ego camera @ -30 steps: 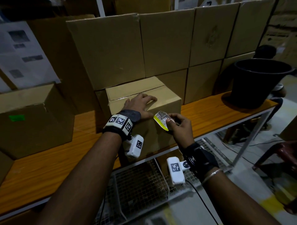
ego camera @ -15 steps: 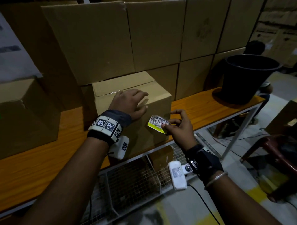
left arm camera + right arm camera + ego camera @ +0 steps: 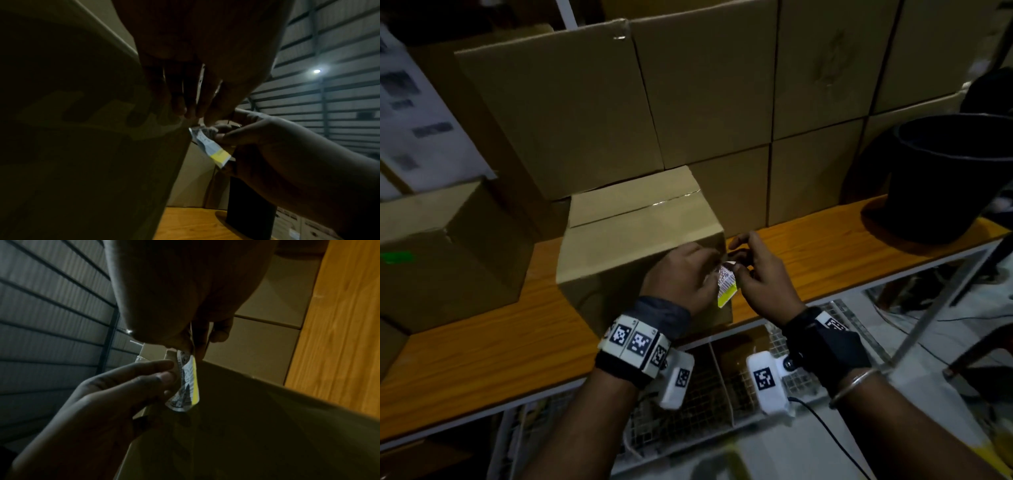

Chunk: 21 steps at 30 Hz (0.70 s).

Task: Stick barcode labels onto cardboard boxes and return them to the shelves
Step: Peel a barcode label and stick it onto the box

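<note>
A small sealed cardboard box (image 3: 640,236) stands on the orange wooden shelf (image 3: 482,342), its near right corner toward me. In front of that corner both hands meet on a white barcode label (image 3: 726,286) with a yellow end. My left hand (image 3: 681,277) pinches the label's upper end with its fingertips (image 3: 193,113). My right hand (image 3: 760,274) pinches the same label from the right. The label (image 3: 209,146) hangs between them, bent, and the wrist views show it curled (image 3: 187,382). The box wall (image 3: 82,146) is close behind the left hand.
Larger cardboard boxes (image 3: 688,89) are stacked behind along the shelf, and another box (image 3: 445,253) stands at the left. A black bucket (image 3: 948,174) sits on the shelf's right end. Wire mesh baskets (image 3: 705,394) lie below the shelf edge.
My left hand has come off the top of the small box and joined the right hand on the label. The label now hangs in front of the box's near right corner.
</note>
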Tool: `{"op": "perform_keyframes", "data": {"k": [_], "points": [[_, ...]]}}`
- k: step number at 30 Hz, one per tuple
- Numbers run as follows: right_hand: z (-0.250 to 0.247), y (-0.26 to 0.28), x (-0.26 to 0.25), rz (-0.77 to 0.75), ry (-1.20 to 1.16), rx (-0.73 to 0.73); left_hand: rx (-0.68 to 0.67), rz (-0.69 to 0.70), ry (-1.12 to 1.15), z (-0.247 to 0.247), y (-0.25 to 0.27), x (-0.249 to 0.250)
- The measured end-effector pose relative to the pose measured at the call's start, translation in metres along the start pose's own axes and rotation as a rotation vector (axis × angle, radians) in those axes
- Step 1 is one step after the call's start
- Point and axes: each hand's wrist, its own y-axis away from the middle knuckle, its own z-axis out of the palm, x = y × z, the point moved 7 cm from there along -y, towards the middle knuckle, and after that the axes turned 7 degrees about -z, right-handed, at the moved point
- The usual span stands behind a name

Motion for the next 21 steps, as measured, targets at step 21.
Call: {"op": "perform_keyframes", "data": {"k": [21], "points": [[-0.093,0.006,0.061,0.005,-0.188,0.023,0.229,-0.565,0.574,0.081,-0.017,0.035]]}}
